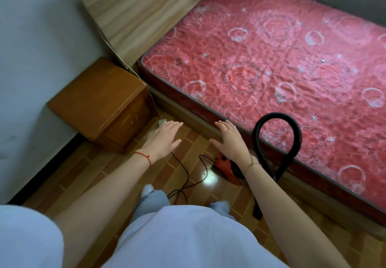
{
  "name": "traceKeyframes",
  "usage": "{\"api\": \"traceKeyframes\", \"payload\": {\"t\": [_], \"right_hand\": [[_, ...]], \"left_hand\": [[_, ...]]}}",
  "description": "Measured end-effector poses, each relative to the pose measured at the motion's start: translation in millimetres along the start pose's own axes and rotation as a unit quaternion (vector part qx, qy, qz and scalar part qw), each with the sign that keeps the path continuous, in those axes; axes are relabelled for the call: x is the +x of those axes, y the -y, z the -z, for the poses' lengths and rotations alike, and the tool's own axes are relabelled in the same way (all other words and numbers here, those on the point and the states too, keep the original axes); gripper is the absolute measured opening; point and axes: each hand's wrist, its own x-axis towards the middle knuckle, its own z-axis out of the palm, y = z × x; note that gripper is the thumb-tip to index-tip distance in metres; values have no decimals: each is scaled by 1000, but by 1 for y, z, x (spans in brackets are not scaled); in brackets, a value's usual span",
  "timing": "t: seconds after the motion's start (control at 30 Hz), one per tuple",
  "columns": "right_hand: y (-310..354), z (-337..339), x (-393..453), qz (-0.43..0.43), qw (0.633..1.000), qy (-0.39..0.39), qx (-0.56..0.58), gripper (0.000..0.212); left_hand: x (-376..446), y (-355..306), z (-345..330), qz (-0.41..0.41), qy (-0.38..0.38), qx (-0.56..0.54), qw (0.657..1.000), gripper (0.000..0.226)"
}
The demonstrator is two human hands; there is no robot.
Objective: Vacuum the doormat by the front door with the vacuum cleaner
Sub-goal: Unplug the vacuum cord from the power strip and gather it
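A quilted red mattress (271,69) with rose stitching fills the upper right, beside a glossy brown wooden nightstand (100,102) on brick-patterned floor (87,163). The red vacuum cleaner (226,168) sits lower centre against the bed, its ribbed black hose (275,119) looping upward. Left hand (165,136) and right hand (229,140) hover flat, fingers spread, gripping nothing.

Red vacuum cleaner (227,168) on floor, black hose (277,142) looped upward

Red mattress (271,69), wooden nightstand (100,105)
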Motion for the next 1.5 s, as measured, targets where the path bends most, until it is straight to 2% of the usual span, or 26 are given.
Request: {"api": "traceKeyframes", "payload": {"t": [0.33, 0.57, 1.13, 1.33, 1.5], "right_hand": [[139, -73, 49, -50, 999, -3, 9, 68], [184, -96, 96, -71, 997, 16, 6, 68], [161, -139, 257, -125, 989, 85, 5, 64], [147, -183, 292, -155, 985, 68, 13, 62], [123, -250, 313, -169, 984, 63, 8, 60]], "left_hand": [[-15, 158, 59, -49, 23, 29, 998, 61], [7, 226, 74, -32, 40, 22, 998, 60], [152, 317, 28, 15, 64, 24, 998, 62], [185, 340, -28, -13, 103, 44, 994, 63], [207, 367, -104, -25, 120, 58, 991, 65]]}}
